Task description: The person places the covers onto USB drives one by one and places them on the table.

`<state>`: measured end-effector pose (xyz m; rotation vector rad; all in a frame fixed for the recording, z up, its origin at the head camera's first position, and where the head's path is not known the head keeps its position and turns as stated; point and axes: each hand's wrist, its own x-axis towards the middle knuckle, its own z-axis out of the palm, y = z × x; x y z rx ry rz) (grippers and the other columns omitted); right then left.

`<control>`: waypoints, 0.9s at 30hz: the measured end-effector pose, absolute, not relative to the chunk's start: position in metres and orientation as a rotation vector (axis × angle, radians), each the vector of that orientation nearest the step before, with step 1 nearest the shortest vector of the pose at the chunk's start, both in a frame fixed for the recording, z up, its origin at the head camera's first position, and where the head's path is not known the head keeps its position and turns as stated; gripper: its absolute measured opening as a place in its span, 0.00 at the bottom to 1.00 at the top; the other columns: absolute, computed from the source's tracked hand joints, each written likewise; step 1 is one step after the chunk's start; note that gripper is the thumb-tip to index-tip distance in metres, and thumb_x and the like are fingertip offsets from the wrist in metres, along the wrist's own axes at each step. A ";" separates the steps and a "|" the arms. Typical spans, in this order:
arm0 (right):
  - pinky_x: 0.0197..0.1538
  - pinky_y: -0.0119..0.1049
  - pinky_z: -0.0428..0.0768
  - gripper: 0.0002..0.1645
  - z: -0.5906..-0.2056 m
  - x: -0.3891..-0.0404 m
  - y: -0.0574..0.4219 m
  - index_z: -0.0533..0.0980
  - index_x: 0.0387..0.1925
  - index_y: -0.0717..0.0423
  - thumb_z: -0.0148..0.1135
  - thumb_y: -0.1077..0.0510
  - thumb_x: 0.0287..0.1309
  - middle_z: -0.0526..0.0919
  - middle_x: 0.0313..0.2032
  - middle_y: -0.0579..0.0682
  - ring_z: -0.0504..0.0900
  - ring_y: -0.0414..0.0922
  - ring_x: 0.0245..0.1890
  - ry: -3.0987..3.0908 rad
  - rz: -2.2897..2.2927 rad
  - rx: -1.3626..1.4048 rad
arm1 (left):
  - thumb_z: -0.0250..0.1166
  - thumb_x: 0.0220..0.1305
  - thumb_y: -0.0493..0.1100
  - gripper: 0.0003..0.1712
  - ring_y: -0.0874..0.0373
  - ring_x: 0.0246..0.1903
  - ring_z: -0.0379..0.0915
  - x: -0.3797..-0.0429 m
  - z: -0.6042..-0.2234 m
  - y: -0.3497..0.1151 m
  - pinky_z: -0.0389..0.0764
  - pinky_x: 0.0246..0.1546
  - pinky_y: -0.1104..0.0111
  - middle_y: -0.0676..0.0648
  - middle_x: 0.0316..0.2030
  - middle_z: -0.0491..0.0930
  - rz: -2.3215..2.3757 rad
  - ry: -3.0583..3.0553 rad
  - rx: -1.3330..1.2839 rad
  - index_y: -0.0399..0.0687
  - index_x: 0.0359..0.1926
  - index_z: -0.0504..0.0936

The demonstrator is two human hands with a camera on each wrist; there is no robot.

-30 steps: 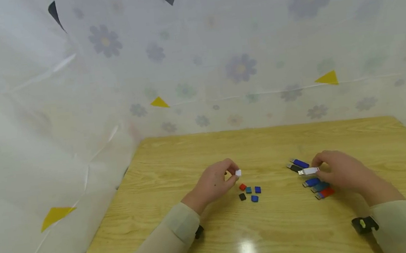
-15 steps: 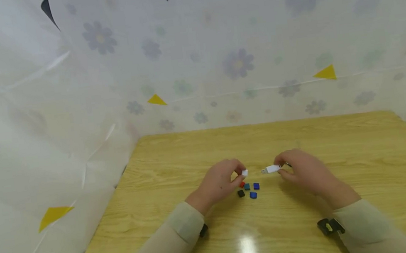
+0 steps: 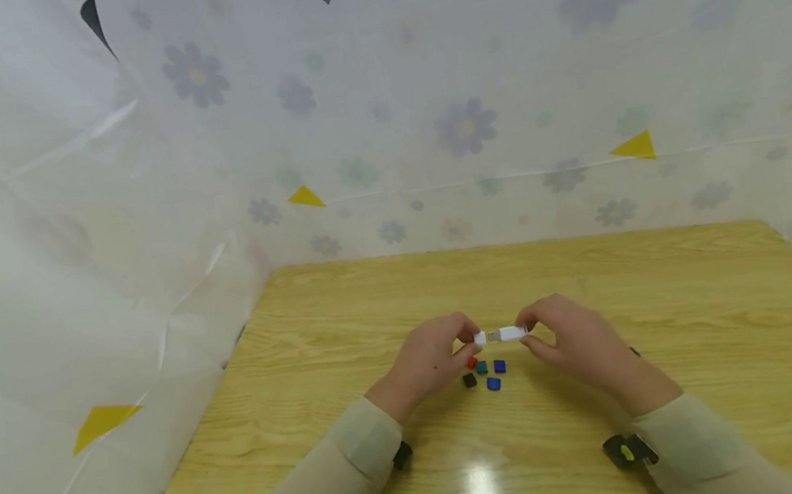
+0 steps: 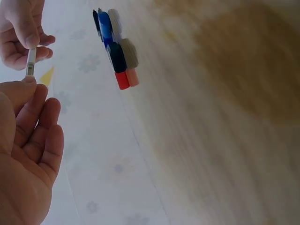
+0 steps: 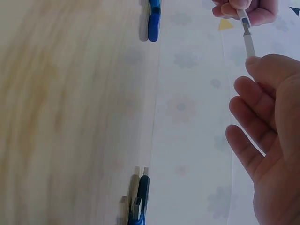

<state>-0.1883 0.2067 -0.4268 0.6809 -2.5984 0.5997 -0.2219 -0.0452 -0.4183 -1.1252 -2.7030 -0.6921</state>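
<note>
In the head view my left hand [image 3: 429, 359] pinches a small white cap [image 3: 480, 338] between thumb and fingertips. My right hand [image 3: 574, 342] holds a white USB flash drive [image 3: 513, 333] by its rear end, with the metal plug [image 5: 246, 29] pointing left at the cap. Both are held above the table and roughly in line. Whether the plug's tip is inside the cap's mouth I cannot tell. Below the hands lie loose caps: a red one [image 3: 472, 362], a teal one [image 3: 481, 368], a black one [image 3: 470, 380] and two blue ones [image 3: 500, 366].
More flash drives [image 5: 145, 186] lie at the right of the table, mostly hidden behind my right forearm in the head view. The wooden table [image 3: 344, 302] ends at a flowered sheet [image 3: 412, 131] at the back; another sheet hangs at the left.
My right hand has lifted the white flash drive from among the others and carried it left to the cap. My left hand has shifted slightly right, still pinching the cap.
</note>
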 end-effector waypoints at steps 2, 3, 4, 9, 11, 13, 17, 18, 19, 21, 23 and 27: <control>0.42 0.48 0.82 0.13 -0.427 -0.187 0.206 0.81 0.41 0.49 0.76 0.57 0.56 0.83 0.39 0.43 0.81 0.46 0.42 -2.585 0.595 0.697 | 0.68 0.69 0.47 0.09 0.69 0.38 0.79 -0.221 -0.418 -0.044 0.79 0.38 0.74 0.59 0.40 0.84 -0.712 -2.713 -1.126 0.54 0.48 0.81; 0.42 0.47 0.82 0.13 -0.427 -0.187 0.205 0.81 0.41 0.49 0.76 0.57 0.56 0.83 0.40 0.43 0.81 0.45 0.42 -2.581 0.594 0.704 | 0.68 0.69 0.47 0.09 0.69 0.37 0.78 -0.221 -0.418 -0.044 0.78 0.38 0.74 0.59 0.40 0.84 -0.719 -2.715 -1.129 0.53 0.48 0.81; 0.41 0.47 0.82 0.13 -0.427 -0.186 0.205 0.81 0.41 0.49 0.76 0.57 0.56 0.83 0.39 0.43 0.81 0.45 0.42 -2.575 0.596 0.710 | 0.68 0.69 0.47 0.10 0.69 0.37 0.78 -0.221 -0.417 -0.044 0.78 0.38 0.75 0.58 0.40 0.84 -0.724 -2.715 -1.132 0.53 0.48 0.81; 0.40 0.44 0.81 0.12 -0.427 -0.185 0.200 0.80 0.42 0.49 0.75 0.57 0.58 0.82 0.39 0.42 0.82 0.44 0.41 -2.593 0.633 0.723 | 0.68 0.69 0.47 0.10 0.67 0.38 0.80 -0.220 -0.416 -0.042 0.78 0.37 0.75 0.58 0.40 0.83 -0.712 -2.696 -1.161 0.53 0.48 0.80; 0.38 0.42 0.81 0.12 -0.426 -0.184 0.199 0.80 0.42 0.49 0.74 0.58 0.59 0.82 0.39 0.42 0.82 0.44 0.39 -2.607 0.653 0.721 | 0.68 0.69 0.48 0.09 0.68 0.37 0.79 -0.220 -0.416 -0.041 0.77 0.36 0.76 0.58 0.39 0.83 -0.705 -2.693 -1.164 0.53 0.47 0.80; 0.37 0.41 0.80 0.11 -0.425 -0.183 0.197 0.79 0.42 0.49 0.73 0.58 0.60 0.82 0.38 0.41 0.83 0.43 0.38 -2.617 0.671 0.715 | 0.68 0.69 0.48 0.09 0.70 0.36 0.78 -0.220 -0.416 -0.041 0.76 0.35 0.77 0.58 0.39 0.83 -0.704 -2.696 -1.161 0.54 0.47 0.80; 0.38 0.41 0.81 0.11 -0.422 -0.183 0.195 0.79 0.41 0.48 0.73 0.59 0.60 0.82 0.37 0.40 0.83 0.41 0.37 -2.625 0.725 0.701 | 0.69 0.69 0.47 0.09 0.72 0.33 0.76 -0.220 -0.414 -0.040 0.75 0.32 0.78 0.58 0.38 0.83 -0.701 -2.688 -1.154 0.53 0.46 0.81; 0.38 0.41 0.81 0.10 -0.422 -0.182 0.195 0.79 0.40 0.48 0.73 0.59 0.60 0.82 0.37 0.40 0.83 0.41 0.37 -2.627 0.735 0.701 | 0.69 0.69 0.47 0.09 0.71 0.33 0.76 -0.220 -0.414 -0.040 0.75 0.32 0.78 0.58 0.38 0.83 -0.704 -2.682 -1.152 0.53 0.46 0.81; 0.39 0.41 0.82 0.10 -0.421 -0.182 0.195 0.79 0.40 0.48 0.73 0.60 0.60 0.82 0.37 0.40 0.83 0.40 0.37 -2.632 0.746 0.703 | 0.69 0.69 0.47 0.09 0.70 0.33 0.77 -0.219 -0.414 -0.040 0.75 0.32 0.78 0.57 0.38 0.83 -0.703 -2.679 -1.148 0.52 0.46 0.81; 0.39 0.41 0.82 0.10 -0.420 -0.182 0.194 0.79 0.41 0.48 0.73 0.60 0.61 0.82 0.38 0.40 0.83 0.40 0.38 -2.644 0.765 0.709 | 0.69 0.68 0.46 0.08 0.68 0.33 0.78 -0.219 -0.413 -0.040 0.75 0.31 0.78 0.57 0.37 0.83 -0.700 -2.672 -1.140 0.52 0.46 0.82; 0.40 0.41 0.82 0.10 -0.420 -0.182 0.193 0.78 0.41 0.48 0.72 0.60 0.61 0.82 0.38 0.40 0.84 0.40 0.39 -2.655 0.777 0.710 | 0.69 0.68 0.46 0.08 0.66 0.33 0.79 -0.218 -0.413 -0.040 0.74 0.31 0.79 0.57 0.37 0.83 -0.699 -2.671 -1.133 0.52 0.46 0.82; 0.39 0.41 0.82 0.10 -0.418 -0.182 0.193 0.78 0.41 0.47 0.71 0.61 0.62 0.83 0.39 0.40 0.84 0.40 0.40 -2.654 0.809 0.704 | 0.69 0.69 0.45 0.08 0.69 0.29 0.74 -0.218 -0.413 -0.038 0.72 0.27 0.79 0.57 0.37 0.82 -0.737 -2.671 -1.116 0.51 0.46 0.82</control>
